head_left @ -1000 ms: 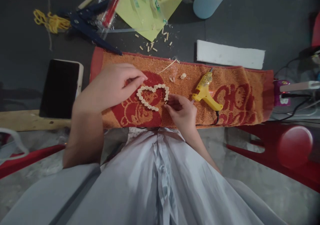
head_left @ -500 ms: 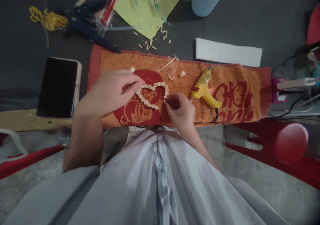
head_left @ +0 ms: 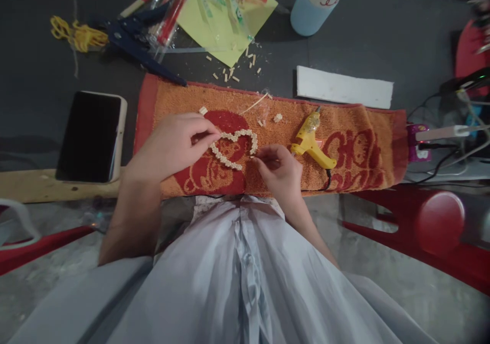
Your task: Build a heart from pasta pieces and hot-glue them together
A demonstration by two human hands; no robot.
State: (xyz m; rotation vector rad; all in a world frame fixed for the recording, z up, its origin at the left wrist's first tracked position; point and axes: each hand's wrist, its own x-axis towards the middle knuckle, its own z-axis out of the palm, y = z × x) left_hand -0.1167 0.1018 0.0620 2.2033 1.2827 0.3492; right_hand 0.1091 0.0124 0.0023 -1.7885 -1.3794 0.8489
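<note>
A heart outline of small pale pieces (head_left: 228, 162) lies on the orange and red towel (head_left: 172, 99), with a gap at its lower right. My left hand (head_left: 172, 142) pinches the upper left edge of the heart between thumb and finger. Beside the gap, my right hand (head_left: 280, 170) is closed in a pinch on a tiny pale piece (head_left: 252, 156) near the heart's right end. The yellow glue gun (head_left: 312, 145) rests on the towel right of my right hand. A small pale cluster (head_left: 277, 118) and a thin stick (head_left: 254, 103) lie above.
A phone (head_left: 89, 137) lies at left. Behind the towel are navy pliers (head_left: 133, 45), yellow string (head_left: 86, 37), green paper (head_left: 225, 55) with scattered bits, a blue bottle (head_left: 308, 15) and a white strip (head_left: 344, 87). Cables and a red stool (head_left: 440, 221) are at right.
The view has shifted slightly. My right hand has moved a little right, away from the heart's end; my left hand still holds the heart's upper left edge.
</note>
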